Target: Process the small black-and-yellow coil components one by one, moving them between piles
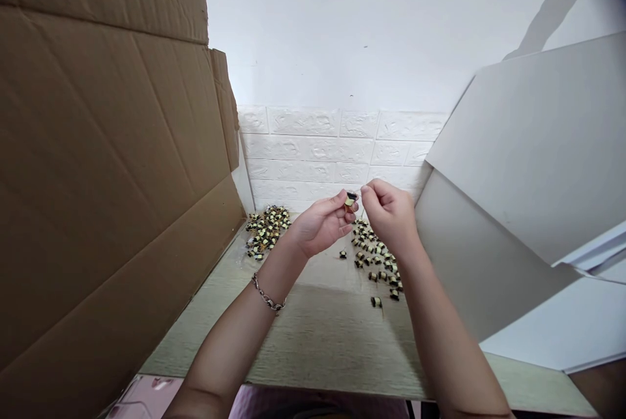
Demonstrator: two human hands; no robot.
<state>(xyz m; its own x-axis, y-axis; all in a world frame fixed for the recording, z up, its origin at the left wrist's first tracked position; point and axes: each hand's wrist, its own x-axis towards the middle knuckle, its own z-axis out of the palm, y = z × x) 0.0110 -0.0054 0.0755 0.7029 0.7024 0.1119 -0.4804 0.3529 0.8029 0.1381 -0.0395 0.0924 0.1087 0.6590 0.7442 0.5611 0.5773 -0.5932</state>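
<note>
The person's left hand pinches a small black-ended spool wrapped in pale yellow, likely a wound coil, between thumb and fingers, with the other fingers loosely curled beneath it. The right hand is closed, thumb pressed to the curled forefinger, apparently pinching a fine, hair-thin wire that reaches across from the coil; the strand is too thin to follow fully.

To handle this well, the left hand would best grip the spool by its stiff black ends, firmly enough to stop it from turning, without squeezing the yellow wrap. The right hand should keep its pinch close to the spool and draw the wire gently and in line, since a jerk or sharp bend could snap so slight a strand. The orange-brown leads hanging below the spool are best kept clear of the fingers.

The coil sits at the left hand's fingertips, just to the left of the right hand's thumb, raised above the pale wood-grain counter. A heap of similar coils lies beyond the left forearm, and a looser scatter of coils lies below and partly behind the right hand.
</note>
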